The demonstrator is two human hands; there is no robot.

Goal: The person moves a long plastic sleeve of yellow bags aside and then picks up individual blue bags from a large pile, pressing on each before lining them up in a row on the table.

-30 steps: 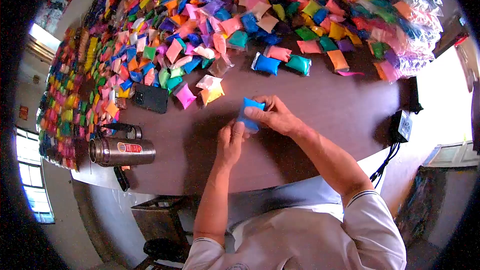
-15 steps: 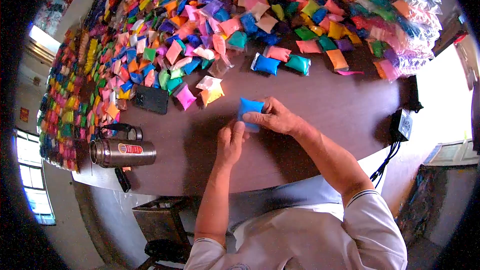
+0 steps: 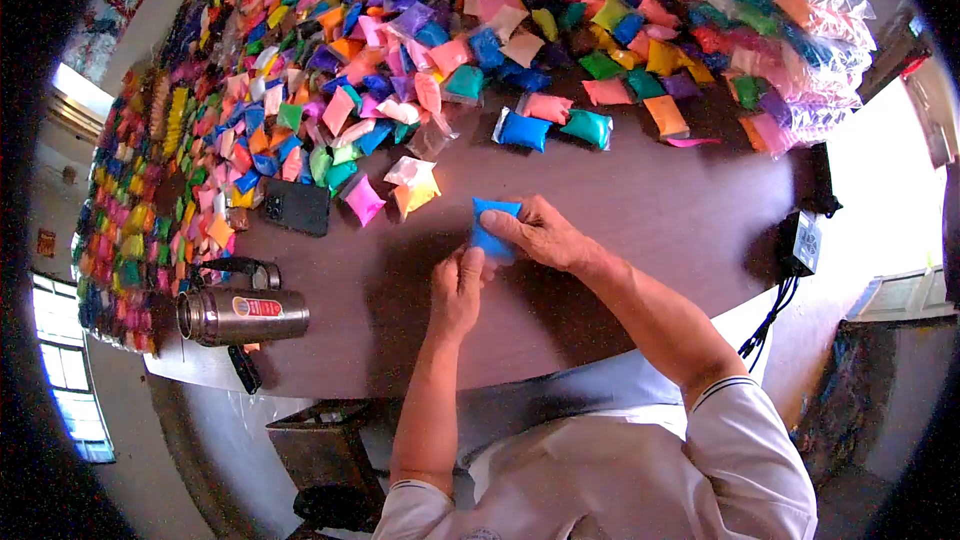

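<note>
Blue sealed plastic packet [image 3: 490, 243] is at frame centre, up off the worktop [image 3: 640, 210] as far as I can judge, between the two hands. Right hand [image 3: 548, 235] is clamped on it: thumb flat across the upper face, fingers round the back, mostly hidden. Left hand [image 3: 457, 290] has its thumb at the lower-left corner; fingers out of sight under it, so can't tell if that grip is closed on the packet or just steadying it. Handling, my read: light, soft, pillow-like fill that dents under a thumb; film probably a bit slick, and the seams look like the weak spot if pulled. Best hold is broad thumb-and-finger pressure over the plump middle, with a light pinch at an end seal. Long axis runs roughly up-down in frame: one short end toward the packet pile [image 3: 400, 50] up top, the other toward the wearer's torso, broad face up to camera. Nearest loose items: yellow packet [image 3: 418, 197] and magenta packet [image 3: 363, 201] to its upper left, teal packet [image 3: 588, 128] to its upper right. Steel flask [image 3: 215, 317] lies on its side, frame left.
</note>
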